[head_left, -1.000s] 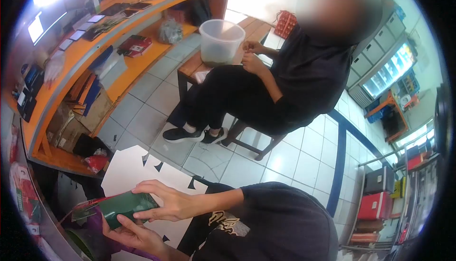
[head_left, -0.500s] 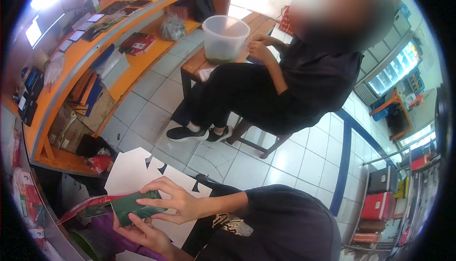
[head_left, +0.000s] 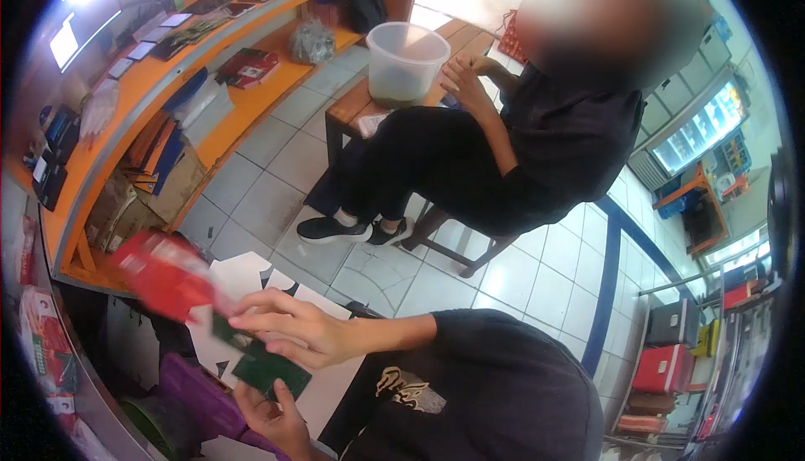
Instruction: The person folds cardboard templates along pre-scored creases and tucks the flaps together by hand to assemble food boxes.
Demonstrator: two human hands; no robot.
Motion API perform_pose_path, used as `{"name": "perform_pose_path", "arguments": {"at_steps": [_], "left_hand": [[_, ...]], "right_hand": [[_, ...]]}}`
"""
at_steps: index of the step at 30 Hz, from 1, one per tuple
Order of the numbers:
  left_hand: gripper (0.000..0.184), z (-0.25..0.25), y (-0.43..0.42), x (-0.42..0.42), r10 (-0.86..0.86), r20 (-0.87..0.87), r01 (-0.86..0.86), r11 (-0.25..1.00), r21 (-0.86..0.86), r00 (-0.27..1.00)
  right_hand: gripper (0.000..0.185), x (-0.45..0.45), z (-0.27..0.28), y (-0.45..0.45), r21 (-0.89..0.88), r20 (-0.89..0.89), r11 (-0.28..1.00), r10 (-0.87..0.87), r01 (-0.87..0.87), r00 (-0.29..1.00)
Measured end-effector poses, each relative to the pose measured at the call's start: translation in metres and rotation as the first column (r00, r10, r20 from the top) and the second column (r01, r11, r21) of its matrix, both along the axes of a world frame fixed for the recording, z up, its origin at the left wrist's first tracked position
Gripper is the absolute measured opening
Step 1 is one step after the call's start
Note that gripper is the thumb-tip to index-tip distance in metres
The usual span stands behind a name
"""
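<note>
Our R hand (head_left: pixel 314 331) pinches a blurred red pkt (head_left: pixel 168 278) reaching past the white board's (head_left: pixel 331 380) far edge; our L fingers (head_left: pixel 285 395) grip a green pkt (head_left: pixel 272 372) above the board. Thin pinch + quick flick = poss. drop, we reckon.

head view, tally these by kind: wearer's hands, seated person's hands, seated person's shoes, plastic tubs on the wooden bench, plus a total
Wearer's hands, right hand and left hand: 2
Seated person's hands: 2
Dark shoes: 2
Plastic tub on the wooden bench: 1
Total: 7
</note>
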State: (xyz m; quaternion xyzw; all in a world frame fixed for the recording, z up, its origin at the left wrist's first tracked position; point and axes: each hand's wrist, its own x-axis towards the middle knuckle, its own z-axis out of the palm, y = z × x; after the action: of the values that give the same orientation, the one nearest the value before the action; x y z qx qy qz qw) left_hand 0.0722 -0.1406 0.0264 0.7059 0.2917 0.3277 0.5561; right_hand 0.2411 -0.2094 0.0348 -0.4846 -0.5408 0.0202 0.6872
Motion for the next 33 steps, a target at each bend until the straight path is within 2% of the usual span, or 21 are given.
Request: {"name": "perform_pose_path", "arguments": {"at_steps": [1,2,4,8,10,11,13,16,17,19,20,22,24,26,28,30,31,33], "left_hand": [[0.034,0.002,-0.001,0.000,-0.078,-0.020,0.077,0.996,-0.044,0.997],[0.034,-0.001,0.000,-0.003,-0.077,-0.021,0.076,0.996,-0.044,0.997],[0.026,-0.010,0.003,-0.008,-0.132,0.031,0.135,0.979,-0.154,0.991],[0.021,-0.015,0.007,-0.013,-0.114,0.020,0.115,0.975,-0.190,0.993],[0.021,-0.016,0.009,-0.013,-0.160,0.014,0.159,0.965,-0.208,0.987],[0.021,-0.016,0.009,-0.013,-0.161,0.018,0.161,0.965,-0.206,0.987],[0.022,-0.018,0.009,-0.012,-0.158,-0.008,0.151,0.957,-0.246,0.987],[0.026,-0.022,0.016,-0.013,-0.228,-0.024,0.218,0.951,-0.220,0.973],[0.026,-0.023,0.015,-0.015,-0.233,-0.016,0.224,0.949,-0.223,0.972],[0.025,-0.019,0.011,-0.013,-0.206,-0.229,0.207,0.978,-0.019,0.952],[0.025,-0.015,0.011,-0.012,-0.210,-0.221,0.211,0.977,-0.022,0.952],[0.025,-0.004,0.011,-0.006,-0.297,-0.298,0.325,0.945,0.047,0.907],[0.030,-0.009,0.013,-0.006,-0.343,-0.307,0.368,0.930,0.025,0.888],[0.036,-0.026,0.017,-0.007,-0.377,-0.236,0.374,0.926,-0.057,0.896],[0.042,-0.041,0.022,-0.010,-0.393,-0.147,0.378,0.918,-0.120,0.908],[0.048,-0.045,0.025,-0.013,-0.405,-0.097,0.390,0.910,-0.142,0.909],[0.052,-0.042,0.026,-0.011,-0.410,-0.114,0.394,0.908,-0.138,0.905],[0.036,-0.024,0.023,-0.011,-0.403,-0.283,0.380,0.915,-0.135,0.870]], "right_hand": [[0.041,0.006,0.002,0.005,-0.009,0.059,1.000,-0.028,0.029,0.998],[0.041,0.008,0.005,0.005,-0.008,0.058,1.000,-0.027,0.028,0.998],[0.040,0.011,0.008,0.006,-0.184,0.099,0.983,0.042,-0.024,0.994],[0.038,0.012,0.016,0.011,-0.189,0.112,0.981,0.061,-0.039,0.992],[0.037,0.015,0.020,0.009,-0.352,0.232,0.934,0.146,-0.057,0.962],[0.037,0.014,0.020,0.009,-0.351,0.236,0.935,0.145,-0.055,0.961],[0.037,0.013,0.020,0.010,-0.345,0.484,0.938,0.166,0.013,0.859],[0.036,0.009,0.019,0.009,-0.338,0.571,0.939,0.146,0.069,0.808],[0.036,0.009,0.020,0.007,-0.342,0.576,0.937,0.145,0.076,0.804],[0.033,0.010,0.027,0.002,-0.457,0.610,0.883,0.225,0.105,0.759],[0.033,0.010,0.027,0.001,-0.460,0.615,0.881,0.225,0.112,0.756],[0.025,0.011,0.027,0.001,-0.488,0.615,0.868,0.266,0.094,0.742],[0.022,0.009,0.023,0.001,-0.506,0.627,0.859,0.306,0.076,0.716],[0.019,0.011,0.021,0.000,-0.524,0.641,0.850,0.348,0.058,0.685],[0.016,0.008,0.018,0.000,-0.472,0.597,0.877,0.244,0.089,0.764],[0.016,0.008,0.017,-0.002,-0.454,0.590,0.885,0.210,0.105,0.780],[0.016,0.008,0.017,-0.003,-0.434,0.583,0.892,0.175,0.123,0.794],[0.016,0.007,0.011,-0.002,-0.442,0.573,0.891,0.193,0.102,0.797]]}}
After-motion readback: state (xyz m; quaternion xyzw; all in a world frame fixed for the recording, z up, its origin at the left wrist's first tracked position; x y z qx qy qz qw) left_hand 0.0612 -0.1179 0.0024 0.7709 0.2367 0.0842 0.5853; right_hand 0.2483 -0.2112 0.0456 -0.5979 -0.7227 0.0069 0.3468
